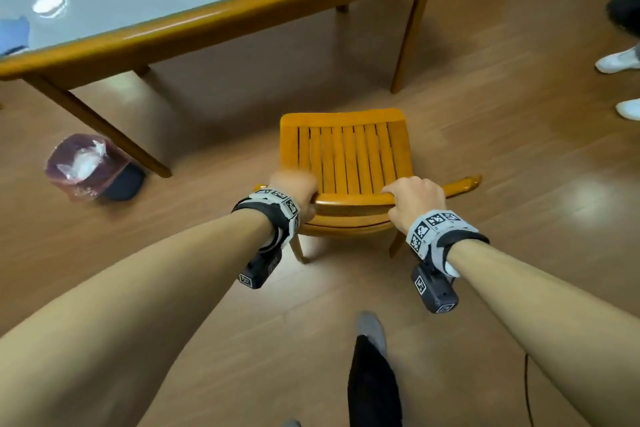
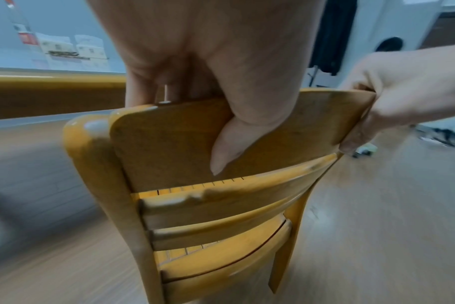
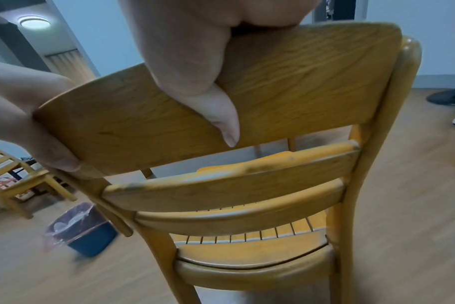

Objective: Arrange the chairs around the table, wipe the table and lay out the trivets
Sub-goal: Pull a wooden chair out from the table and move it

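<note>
A yellow wooden chair [image 1: 349, 156] with a slatted seat stands on the floor, facing the table [image 1: 214, 28], a short way from its near edge. My left hand [image 1: 294, 189] grips the left end of the chair's top backrest rail [image 2: 169, 144], thumb down the back. My right hand [image 1: 414, 201] grips the same rail [image 3: 299, 82] further right, thumb also on the back face. The table has a pale grey top with a wooden rim and angled legs. No trivets are in sight.
A blue bin [image 1: 93, 168] lined with a pinkish bag sits by the table's near left leg. A blue cloth [image 1: 14, 35] lies at the table's left edge. Another person's feet [image 1: 620, 61] stand at the far right. A second chair [image 3: 16, 181] stands beyond the bin.
</note>
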Motion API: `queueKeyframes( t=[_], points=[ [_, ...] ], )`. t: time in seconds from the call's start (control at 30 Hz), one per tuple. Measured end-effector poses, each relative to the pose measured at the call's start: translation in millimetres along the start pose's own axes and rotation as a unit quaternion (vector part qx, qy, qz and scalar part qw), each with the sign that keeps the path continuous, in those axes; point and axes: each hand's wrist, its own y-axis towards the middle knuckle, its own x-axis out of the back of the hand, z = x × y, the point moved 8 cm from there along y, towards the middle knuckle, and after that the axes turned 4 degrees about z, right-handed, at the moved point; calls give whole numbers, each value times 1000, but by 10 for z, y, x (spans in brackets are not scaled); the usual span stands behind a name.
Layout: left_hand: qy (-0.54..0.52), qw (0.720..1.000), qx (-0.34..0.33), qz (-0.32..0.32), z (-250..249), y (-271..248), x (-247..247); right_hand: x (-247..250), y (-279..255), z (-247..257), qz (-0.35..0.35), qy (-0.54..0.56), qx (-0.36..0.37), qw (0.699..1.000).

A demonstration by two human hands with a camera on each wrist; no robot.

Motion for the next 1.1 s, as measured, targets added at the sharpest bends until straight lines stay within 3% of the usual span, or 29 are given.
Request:
queueKeyframes(
  t=[0.23,0.67,0.9,1.1],
  points=[
    [-37,998,44,5,48,1173,793,683,1346,-617,21,-27,26,999],
    [-44,998,43,-6,268,2878,2330,1984,3332,-1268,47,-62,56,995],
    [-82,993,81,7,25,3416,2624,2267,3897,-1733,52,-86,75,992],
    [-115,981,150,41,-283,3688,2349,1937,4075,-2061,67,-112,135,982]
  ],
)
